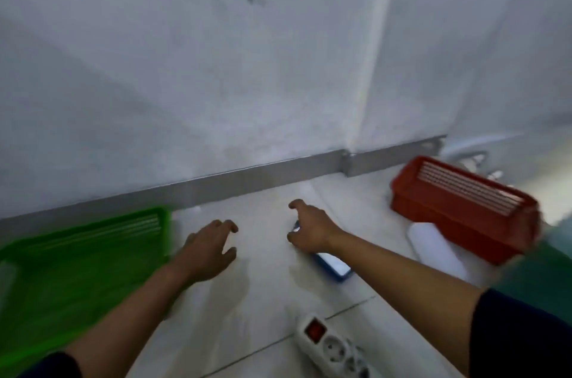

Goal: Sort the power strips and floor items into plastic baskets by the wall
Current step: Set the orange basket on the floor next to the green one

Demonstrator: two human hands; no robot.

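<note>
A green plastic basket (77,257) lies on the floor at the left, by the wall. A red plastic basket (464,207) sits at the right, also near the wall. Between them a blue-edged flat item (332,266) lies on the tiles; my right hand (309,229) is over its far end with fingers spread, and whether it grips the item is unclear. My left hand (210,247) hovers open above the bare floor beside the green basket. A white power strip (334,346) with a red switch lies near the bottom edge.
A white oblong object (433,247) lies partly under the red basket's near side. A grey skirting board (247,179) runs along the white wall, with a corner at the right. Pale floor tiles stretch between the baskets.
</note>
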